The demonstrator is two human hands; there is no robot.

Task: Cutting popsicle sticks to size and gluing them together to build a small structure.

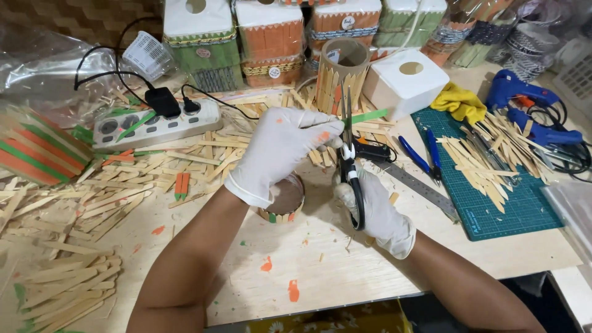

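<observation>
Centre of frame: both hands wear white gloves and work over a wooden table [320, 265] littered with flat wooden sticks. The right hand [376, 213] is clenched through the black loops of a pair of scissors [348, 166], whose blades point upward toward the top centre of the frame. The left hand [280, 151] comes in from the lower left and pinches a small orange stick piece [323, 136] between fingertips, held just beside the scissor blades; whether the blades touch it cannot be told. Directly below the left hand, at the frame's middle, stands a short cardboard ring [285, 200] with green and orange stick ends along its lower edge. Upper centre: a taller cardboard tube [341, 71] clad in pointed sticks. To its right sits a white box [405, 83] with a round hole. Right of frame: a green cutting mat [493, 213] carrying a heap of cut sticks, blue-handled pliers [422, 157] at its left edge, a metal ruler [422, 188] lying diagonally, a yellow cloth [460, 102] and a blue glue gun [524, 92]. Upper left: a white power strip [154, 126] with black plugs.
</observation>
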